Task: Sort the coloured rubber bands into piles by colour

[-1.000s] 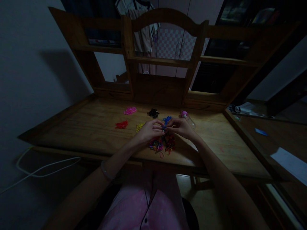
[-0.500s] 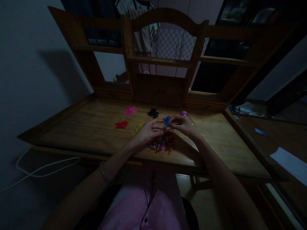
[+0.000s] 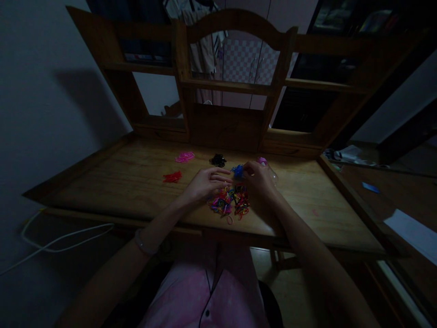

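Small rubber bands lie in heaps on the wooden desk. My left hand [image 3: 205, 183] hovers with its fingers stretched out and apart, beside the mixed-colour rubber bands [image 3: 221, 202]; it holds nothing that I can see. At the right edge of the blue rubber bands [image 3: 237, 171], my right hand [image 3: 260, 178] has its fingers bent and pinched together, and what they grip is too small to make out. A second mixed heap, mostly red and dark bands [image 3: 241, 200], lies below the right hand. One loose pink band [image 3: 230, 220] is nearest the desk's front edge.
Black bands [image 3: 217, 160], pink bands [image 3: 185, 157] and red bands [image 3: 172, 176] form separate piles farther back and left. A clear container with a purple top [image 3: 262, 161] lies behind my right hand. A wooden shelf unit [image 3: 225, 95] rises along the desk's back.
My left hand has shifted slightly left, covering the yellow pile and uncovering more of the mixed bands. My right hand has drawn slightly up and right, beside the blue pile.
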Demonstrator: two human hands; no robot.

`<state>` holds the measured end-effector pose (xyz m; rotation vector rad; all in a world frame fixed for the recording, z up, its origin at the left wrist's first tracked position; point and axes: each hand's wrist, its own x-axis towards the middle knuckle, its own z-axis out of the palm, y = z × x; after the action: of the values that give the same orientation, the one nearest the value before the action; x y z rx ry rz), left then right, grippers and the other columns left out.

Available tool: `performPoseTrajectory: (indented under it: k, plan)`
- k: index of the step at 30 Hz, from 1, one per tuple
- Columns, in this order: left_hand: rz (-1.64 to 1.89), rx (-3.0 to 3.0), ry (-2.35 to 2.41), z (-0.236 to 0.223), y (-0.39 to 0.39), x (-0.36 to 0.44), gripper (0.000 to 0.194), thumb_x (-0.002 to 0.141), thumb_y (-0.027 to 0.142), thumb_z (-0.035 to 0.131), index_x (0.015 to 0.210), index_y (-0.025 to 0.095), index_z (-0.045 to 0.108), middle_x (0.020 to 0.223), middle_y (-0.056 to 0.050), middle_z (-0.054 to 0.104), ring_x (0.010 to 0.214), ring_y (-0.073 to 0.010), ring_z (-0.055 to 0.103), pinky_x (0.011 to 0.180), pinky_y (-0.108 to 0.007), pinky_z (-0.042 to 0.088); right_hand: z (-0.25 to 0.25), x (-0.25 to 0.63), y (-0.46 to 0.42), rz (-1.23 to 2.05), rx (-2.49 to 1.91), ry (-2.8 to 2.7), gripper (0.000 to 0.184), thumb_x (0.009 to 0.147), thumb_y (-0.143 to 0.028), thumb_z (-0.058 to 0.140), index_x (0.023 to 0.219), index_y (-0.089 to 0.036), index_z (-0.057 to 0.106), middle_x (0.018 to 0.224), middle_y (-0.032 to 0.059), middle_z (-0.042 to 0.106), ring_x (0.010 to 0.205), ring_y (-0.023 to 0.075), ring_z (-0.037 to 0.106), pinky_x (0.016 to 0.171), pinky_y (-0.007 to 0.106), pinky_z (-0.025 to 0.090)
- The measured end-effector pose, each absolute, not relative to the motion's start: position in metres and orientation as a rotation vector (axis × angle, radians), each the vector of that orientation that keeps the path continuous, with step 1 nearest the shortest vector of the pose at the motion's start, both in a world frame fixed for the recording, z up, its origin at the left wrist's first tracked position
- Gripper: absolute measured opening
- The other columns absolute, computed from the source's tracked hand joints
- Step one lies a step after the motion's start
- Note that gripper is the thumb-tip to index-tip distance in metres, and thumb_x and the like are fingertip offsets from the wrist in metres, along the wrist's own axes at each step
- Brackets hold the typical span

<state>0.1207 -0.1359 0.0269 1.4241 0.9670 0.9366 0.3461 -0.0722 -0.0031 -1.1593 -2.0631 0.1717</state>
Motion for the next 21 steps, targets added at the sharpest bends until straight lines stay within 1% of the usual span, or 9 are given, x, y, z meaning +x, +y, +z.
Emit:
performPoseTrajectory:
  k: [3,6,8,10,12,15,18,21]
  plan:
    - [0.924,1.525,0.986,0.03,-0.134,0.114,0.046,0.073,0.025,0.075,0.116,0.016,0.06,0.1,-0.013,0.073,0.092,-0.0233,0.07,0.078,-0.035,0.056,-0.005,0.347,-0.07,0.2,-1.14,-2.07,0.01,0.082,-0.015,0.055,0.088,-0.02,0.063,0.083,0.0042,0.066,0.077,0.0172,0.059,0.07,0.029,0.044]
    - [0.883,1.624,1.028,0.031,-0.134,0.105,0.051,0.073,0.027,0.074,0.12,0.016,0.058,0.096,-0.01,0.072,0.086,-0.0218,0.071,0.073,-0.032,0.056,-0.005,0.348,-0.07,0.211,-1.13,-2.046,0.01,0.085,-0.017,0.055,0.09,-0.02,0.063,0.087,0.0049,0.065,0.077,0.0171,0.059,0.071,0.029,0.045]
    - [0.828,1.707,1.072,0.032,-0.137,0.101,0.05,0.074,0.028,0.073,0.12,0.017,0.059,0.096,-0.01,0.072,0.081,-0.0205,0.07,0.068,-0.03,0.056,-0.004,0.348,-0.071,0.223,-1.119,-2.024,0.011,0.085,-0.017,0.055,0.092,-0.02,0.063,0.09,0.0053,0.065,0.075,0.0162,0.059,0.069,0.029,0.045]
    - [0.777,1.812,1.104,0.033,-0.141,0.098,0.045,0.075,0.029,0.072,0.117,0.017,0.062,0.095,-0.009,0.072,0.078,-0.0193,0.069,0.067,-0.029,0.055,-0.002,0.349,-0.073,0.274,-1.087,-2.02,0.012,0.084,-0.018,0.056,0.093,-0.019,0.064,0.091,0.0054,0.065,0.075,0.0155,0.06,0.067,0.028,0.046]
    - [0.754,1.909,1.116,0.033,-0.145,0.098,0.039,0.076,0.031,0.071,0.112,0.018,0.066,0.094,-0.008,0.072,0.08,-0.019,0.068,0.07,-0.029,0.054,0.0,0.348,-0.076,0.362,-1.035,-2.047,0.012,0.084,-0.02,0.058,0.094,-0.02,0.065,0.09,0.0049,0.066,0.076,0.0155,0.061,0.066,0.027,0.047]
    - [0.76,1.988,1.144,0.033,-0.151,0.098,0.032,0.078,0.032,0.068,0.108,0.019,0.068,0.096,-0.007,0.072,0.084,-0.0194,0.067,0.072,-0.028,0.053,0.004,0.348,-0.082,0.478,-0.958,-2.132,0.013,0.086,-0.023,0.059,0.095,-0.02,0.068,0.091,0.0043,0.069,0.079,0.0161,0.062,0.072,0.029,0.048]
    - [0.756,2.021,1.2,0.032,-0.155,0.097,0.029,0.08,0.032,0.066,0.106,0.02,0.069,0.098,-0.006,0.071,0.086,-0.02,0.067,0.072,-0.028,0.053,0.008,0.348,-0.086,0.481,-0.947,-2.151,0.012,0.085,-0.022,0.059,0.092,-0.021,0.069,0.091,0.0039,0.071,0.08,0.0165,0.063,0.074,0.03,0.048]
    - [0.74,2.041,1.19,0.032,-0.157,0.093,0.027,0.08,0.032,0.066,0.104,0.02,0.07,0.097,-0.005,0.07,0.088,-0.0201,0.066,0.072,-0.027,0.053,0.011,0.349,-0.086,0.432,-0.981,-2.108,0.011,0.084,-0.02,0.059,0.089,-0.02,0.069,0.087,0.0039,0.071,0.078,0.0166,0.063,0.072,0.03,0.048]
